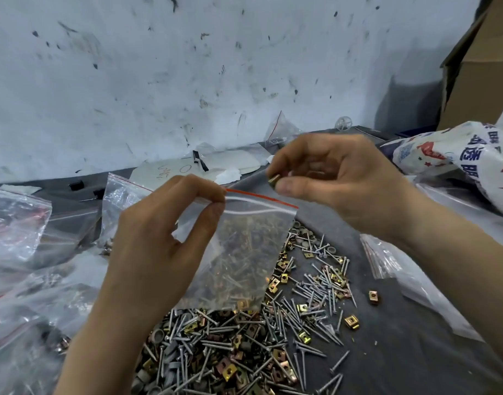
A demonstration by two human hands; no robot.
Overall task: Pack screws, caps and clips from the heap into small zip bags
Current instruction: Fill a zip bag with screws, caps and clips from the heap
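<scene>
My left hand (pixel 162 246) pinches the top left corner of a small clear zip bag (pixel 244 252) with a red strip along its mouth and holds it up above the heap. Through the bag the hardware behind it shows. My right hand (pixel 338 183) hovers just above the bag's right top corner. It pinches a brass-coloured clip (pixel 274 180) between thumb and fingers. Below lies the heap (pixel 236 343) of grey screws, gold square clips and round grey caps, spread on a dark table (pixel 410 346).
Several clear zip bags lie at the left (pixel 16 223) and one stands behind my left hand (pixel 122 195). More empty bags (pixel 387 260) lie at the right. A printed white sack (pixel 458 155) and a cardboard box (pixel 478 75) sit at the back right. A scuffed white wall rises behind.
</scene>
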